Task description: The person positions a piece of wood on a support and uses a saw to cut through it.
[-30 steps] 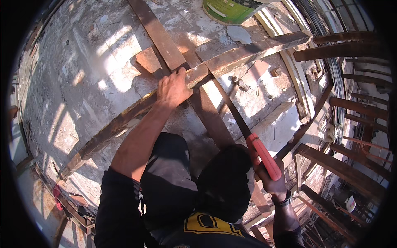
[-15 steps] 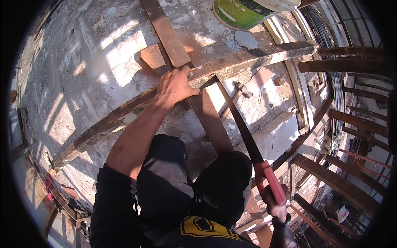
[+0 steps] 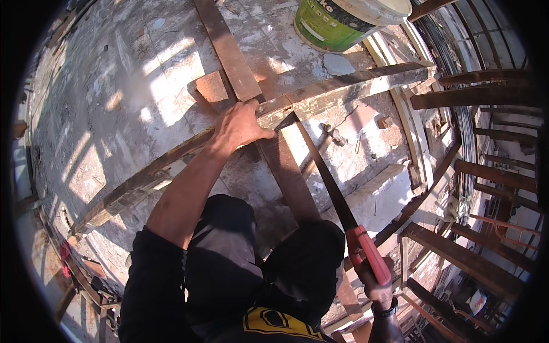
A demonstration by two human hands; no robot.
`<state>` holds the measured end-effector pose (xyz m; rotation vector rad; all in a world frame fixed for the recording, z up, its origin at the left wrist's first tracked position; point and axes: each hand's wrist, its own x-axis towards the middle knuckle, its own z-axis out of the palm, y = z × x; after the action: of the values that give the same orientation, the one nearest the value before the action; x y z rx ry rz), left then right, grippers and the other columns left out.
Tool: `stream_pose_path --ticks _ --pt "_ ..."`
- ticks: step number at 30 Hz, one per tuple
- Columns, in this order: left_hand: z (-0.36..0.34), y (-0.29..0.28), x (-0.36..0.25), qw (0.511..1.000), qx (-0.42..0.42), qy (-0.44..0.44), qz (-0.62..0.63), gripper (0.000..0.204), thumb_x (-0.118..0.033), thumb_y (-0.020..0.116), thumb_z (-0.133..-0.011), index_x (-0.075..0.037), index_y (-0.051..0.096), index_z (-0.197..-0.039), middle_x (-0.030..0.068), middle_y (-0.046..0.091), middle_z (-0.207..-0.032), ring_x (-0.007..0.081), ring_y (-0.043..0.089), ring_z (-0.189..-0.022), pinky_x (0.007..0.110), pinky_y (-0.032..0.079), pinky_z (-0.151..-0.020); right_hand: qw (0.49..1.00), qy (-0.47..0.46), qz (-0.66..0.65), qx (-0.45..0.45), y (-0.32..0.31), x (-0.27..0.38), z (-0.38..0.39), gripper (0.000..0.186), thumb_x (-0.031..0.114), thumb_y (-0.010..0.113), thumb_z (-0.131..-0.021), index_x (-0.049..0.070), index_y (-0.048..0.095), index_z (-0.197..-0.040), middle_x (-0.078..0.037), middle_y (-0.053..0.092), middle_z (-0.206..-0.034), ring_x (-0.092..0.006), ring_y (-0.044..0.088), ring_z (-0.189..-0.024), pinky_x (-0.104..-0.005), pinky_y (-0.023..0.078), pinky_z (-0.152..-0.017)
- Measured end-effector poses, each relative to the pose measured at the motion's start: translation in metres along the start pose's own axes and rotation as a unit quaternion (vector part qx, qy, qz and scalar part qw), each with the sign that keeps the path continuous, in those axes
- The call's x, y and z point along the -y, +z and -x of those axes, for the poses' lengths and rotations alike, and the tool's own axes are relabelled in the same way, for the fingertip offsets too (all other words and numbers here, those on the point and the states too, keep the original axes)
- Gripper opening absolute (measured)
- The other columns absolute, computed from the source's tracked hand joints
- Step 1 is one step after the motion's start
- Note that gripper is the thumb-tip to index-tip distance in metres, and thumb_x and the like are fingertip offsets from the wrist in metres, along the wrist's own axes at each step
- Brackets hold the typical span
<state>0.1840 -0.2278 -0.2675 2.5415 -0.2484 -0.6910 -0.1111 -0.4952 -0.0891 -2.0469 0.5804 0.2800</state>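
A long wooden beam point(image 3: 354, 86) with flaking pale paint runs across in front of me, resting over a brown plank point(image 3: 286, 171). My left hand point(image 3: 241, 126) is wrapped over the beam, thumb on its near side, just left of a narrow cut. In my right hand point(image 3: 376, 283), at lower right, is the red handle of a handsaw point(image 3: 327, 177). Its dark blade slants up to the beam, and the far end meets the wood at the cut. How deep the blade sits cannot be made out.
A green and white bucket point(image 3: 331, 28) stands beyond the beam. A hammer point(image 3: 333, 134) lies on the dusty floor near the blade. A second brown plank point(image 3: 229, 51) reaches away from the beam beside a brick piece point(image 3: 211, 87). Several dark timbers point(image 3: 469, 251) are at right.
The whole view has shifted slightly, so beam, bucket and planks sit a little lower. The saw handle has moved slightly up toward the beam; my left hand keeps its hold.
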Motion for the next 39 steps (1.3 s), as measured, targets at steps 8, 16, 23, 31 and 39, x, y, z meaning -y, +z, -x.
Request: stream_pose_path --ticks 8,16,23,31,39 --pt "0.015 0.005 0.017 0.999 -0.038 -0.007 -0.006 0.077 -0.042 0.087 -0.069 0.001 0.061 -0.127 0.0224 0.066 -0.125 0.0363 0.064 -0.118 0.044 0.051 -0.103 0.996 -0.021 -0.053 0.074 0.091 -0.003 -0.141 0.022 0.017 0.074 -0.086 -0.003 0.066 -0.082 -0.004 0.061 -0.066 -0.0103 0.055 -0.061 -0.0326 0.046 -0.060" --pt "0.007 0.002 0.004 0.999 -0.035 -0.002 0.032 0.083 -0.042 0.087 -0.066 0.006 0.061 -0.128 0.0272 0.063 -0.129 0.0397 0.061 -0.121 0.044 0.049 -0.104 0.993 0.004 0.002 0.121 0.050 -0.040 -0.115 0.018 0.014 0.072 -0.087 -0.002 0.070 -0.094 -0.008 0.071 -0.077 -0.0177 0.063 -0.066 -0.0345 0.051 -0.064" --pt "0.016 -0.011 0.018 0.999 -0.024 -0.026 0.020 0.084 -0.047 0.091 -0.065 0.004 0.063 -0.126 0.0240 0.066 -0.123 0.0372 0.064 -0.118 0.045 0.051 -0.103 0.992 -0.055 -0.007 0.113 0.041 -0.026 -0.085 0.018 0.013 0.070 -0.085 -0.002 0.073 -0.096 -0.006 0.067 -0.072 -0.0109 0.062 -0.066 -0.0313 0.050 -0.061" --pt "-0.012 0.004 -0.006 0.999 -0.034 0.022 0.026 0.085 -0.050 0.091 -0.060 0.005 0.067 -0.120 0.0249 0.069 -0.117 0.0376 0.067 -0.112 0.044 0.054 -0.099 0.995 -0.053 -0.069 0.047 0.064 -0.044 -0.172 0.023 0.015 0.072 -0.089 -0.004 0.065 -0.080 0.000 0.060 -0.065 -0.0085 0.052 -0.062 -0.0311 0.044 -0.057" --pt "-0.007 -0.012 0.002 0.999 -0.020 0.007 0.041 0.092 -0.051 0.091 -0.061 0.010 0.062 -0.125 0.0285 0.068 -0.118 0.0383 0.067 -0.113 0.043 0.053 -0.100 0.999 -0.030 0.040 0.004 -0.002 -0.045 -0.012 0.024 0.005 0.065 -0.089 -0.003 0.071 -0.110 -0.009 0.074 -0.086 -0.0106 0.065 -0.077 -0.0294 0.052 -0.067"
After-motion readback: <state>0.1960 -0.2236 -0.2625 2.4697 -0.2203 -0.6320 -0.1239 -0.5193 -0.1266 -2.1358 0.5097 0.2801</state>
